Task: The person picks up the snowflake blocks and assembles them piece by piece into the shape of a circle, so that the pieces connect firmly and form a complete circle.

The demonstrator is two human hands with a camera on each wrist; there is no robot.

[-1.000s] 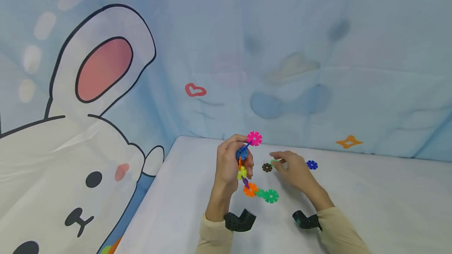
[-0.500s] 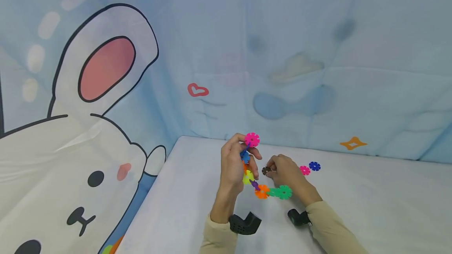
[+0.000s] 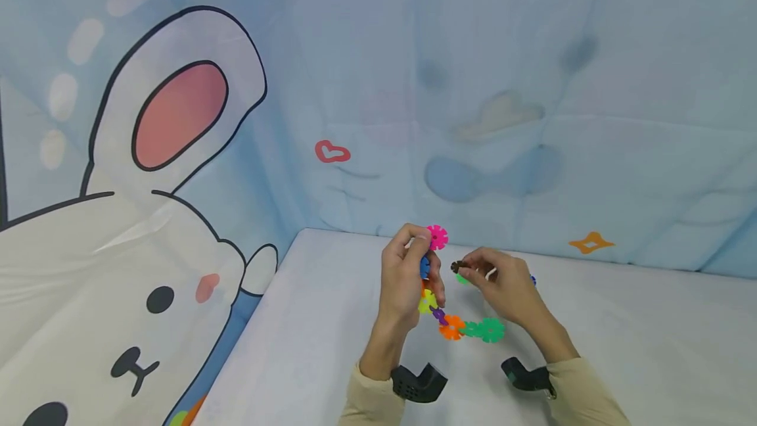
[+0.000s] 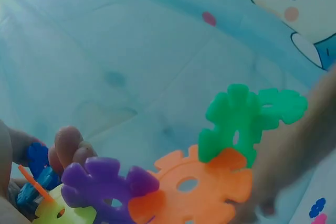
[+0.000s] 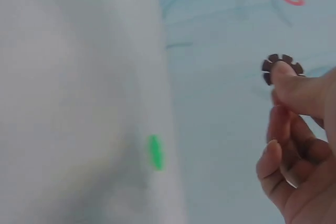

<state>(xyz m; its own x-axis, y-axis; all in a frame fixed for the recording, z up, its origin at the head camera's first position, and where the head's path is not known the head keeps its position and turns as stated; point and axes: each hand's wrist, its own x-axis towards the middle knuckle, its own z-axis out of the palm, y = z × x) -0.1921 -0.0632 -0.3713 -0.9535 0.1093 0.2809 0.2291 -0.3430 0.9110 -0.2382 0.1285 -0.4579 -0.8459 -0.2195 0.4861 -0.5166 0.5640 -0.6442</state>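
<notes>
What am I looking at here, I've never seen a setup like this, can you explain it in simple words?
There's no machine doing the work, just a person's left hand and right hand over a white table. The wide view comes from a camera worn on the head, looking forward and down. The two closer views come from a camera on each wrist.

The left hand holds a chain of colourful discs with notched edges, slotted together. The right hand pinches a single brown disc.

On the table lie a green disc and, at the corner of the left wrist's view, a blue disc and a pink disc. Behind everything hangs a blue cloth printed with a cartoon animal.
</notes>
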